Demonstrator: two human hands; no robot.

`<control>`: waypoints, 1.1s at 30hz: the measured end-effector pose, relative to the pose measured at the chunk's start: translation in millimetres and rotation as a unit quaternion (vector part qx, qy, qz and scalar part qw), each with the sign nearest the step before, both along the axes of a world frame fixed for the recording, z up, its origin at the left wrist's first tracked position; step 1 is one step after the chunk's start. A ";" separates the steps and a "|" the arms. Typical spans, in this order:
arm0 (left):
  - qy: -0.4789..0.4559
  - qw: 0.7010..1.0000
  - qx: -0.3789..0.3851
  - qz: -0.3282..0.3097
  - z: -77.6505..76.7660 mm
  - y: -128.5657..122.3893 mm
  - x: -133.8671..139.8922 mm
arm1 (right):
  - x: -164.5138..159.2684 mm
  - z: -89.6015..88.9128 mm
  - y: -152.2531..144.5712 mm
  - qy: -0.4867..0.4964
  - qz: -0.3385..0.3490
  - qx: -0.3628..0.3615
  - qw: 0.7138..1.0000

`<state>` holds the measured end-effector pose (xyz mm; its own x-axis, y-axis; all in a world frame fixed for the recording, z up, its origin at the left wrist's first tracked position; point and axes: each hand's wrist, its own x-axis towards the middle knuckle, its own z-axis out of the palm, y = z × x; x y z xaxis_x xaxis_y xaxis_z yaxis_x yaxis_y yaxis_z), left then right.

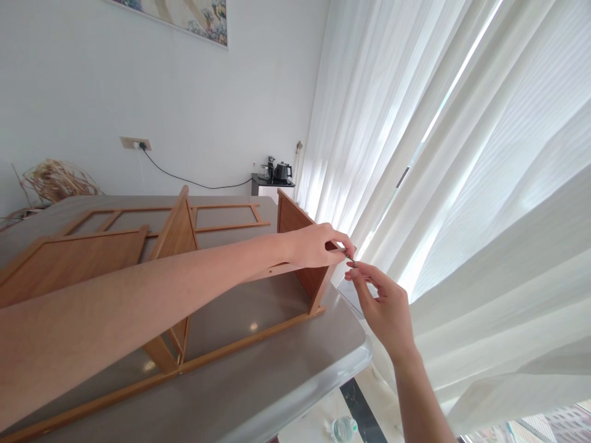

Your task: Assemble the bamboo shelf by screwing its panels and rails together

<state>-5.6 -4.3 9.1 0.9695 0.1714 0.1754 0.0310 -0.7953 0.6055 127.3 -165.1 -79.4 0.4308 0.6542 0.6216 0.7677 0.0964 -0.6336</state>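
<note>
A wooden shelf frame lies on its side, with upright panels standing from its long rail. My left hand reaches across to the outer end panel. Its thumb and forefinger are pinched together at the panel's upper near corner; what they grip is too small to make out. Just below and to the right, my right hand pinches a small, thin metal piece between thumb and fingers. That piece points toward the left fingertips. Its exact kind cannot be seen.
Under the frame is a table with a grey, rounded-edge cover. White curtains hang close on the right. A black kettle stands on a small cabinet behind. A clear plastic bottle is on the floor, and dry strands lie far left.
</note>
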 end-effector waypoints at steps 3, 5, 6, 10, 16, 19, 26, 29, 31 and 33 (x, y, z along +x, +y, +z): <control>-0.009 1.000 0.004 0.020 -3.2 0.9 3.1 | -5.5 -3.1 0.9 0.071 0.029 -0.012 0.997; -0.011 1.000 0.004 0.014 -3.9 1.5 3.5 | -7.7 -4.9 2.4 0.117 0.054 -0.004 0.992; -0.012 1.000 0.005 0.006 -3.6 1.7 3.1 | -8.5 -5.4 3.1 0.132 0.062 0.000 0.989; -0.009 1.000 0.006 -0.008 -0.7 2.2 0.1 | -11.0 -4.3 3.0 0.123 0.052 -0.001 0.991; -0.013 1.000 0.002 -0.009 0.0 2.5 -1.1 | -12.8 -5.0 -3.6 0.071 0.003 -0.008 0.997; -0.011 1.000 0.008 -0.007 -1.0 2.9 0.0 | -10.9 -5.7 -2.7 0.036 -0.017 -0.006 0.999; -0.006 1.000 0.013 0.008 -2.4 1.9 1.8 | -6.0 -2.2 2.1 -0.041 -0.035 0.000 0.999; -0.007 1.000 0.014 -0.003 -1.0 1.7 0.0 | -3.4 -1.6 1.2 -0.063 -0.043 0.006 0.997; -0.009 1.000 0.015 -0.003 -0.1 1.9 -1.0 | -0.2 -1.3 0.3 -0.083 -0.048 0.009 0.995; -0.008 1.000 0.016 -0.005 0.4 2.5 -1.4 | 4.3 -0.5 -0.7 -0.130 -0.056 0.021 0.990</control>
<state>-7.0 -1.7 9.5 0.9679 0.1560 0.1970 0.0131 -0.8142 0.5804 131.6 -165.8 -79.9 0.3221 0.5829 0.7459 0.9113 0.0227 -0.4112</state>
